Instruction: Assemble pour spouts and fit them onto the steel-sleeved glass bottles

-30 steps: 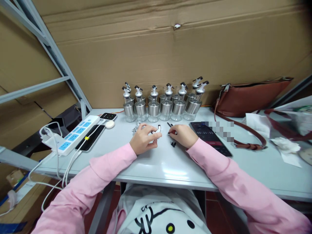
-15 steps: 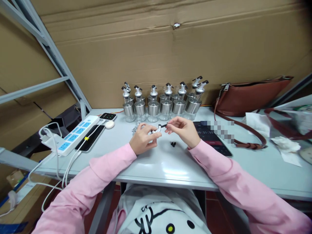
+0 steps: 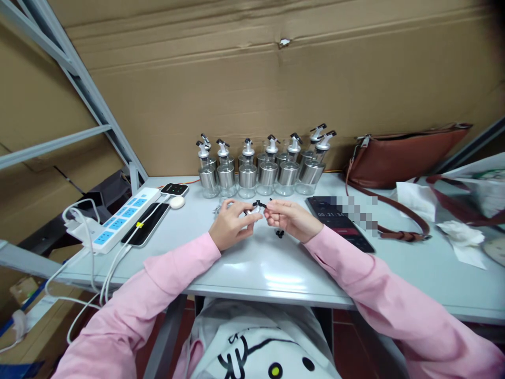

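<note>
1. My left hand (image 3: pixel 228 226) pinches a small white spout (image 3: pixel 255 211) between thumb and fingers, above the table (image 3: pixel 240 271).
2. My right hand (image 3: pixel 294 218) closes its fingertips on a slim black lever (image 3: pixel 260 205), which meets the spout's top; whether it is seated I cannot tell.
3. The spout looks smooth and curved; my fingers hide part of it.
4. Small black pieces (image 3: pixel 280 233) lie just below my right hand.
5. Beyond stand clear glass bottles (image 3: pixel 248 176) with brushed-metal bands; a dark phone (image 3: pixel 341 231) lies to my right.
</note>
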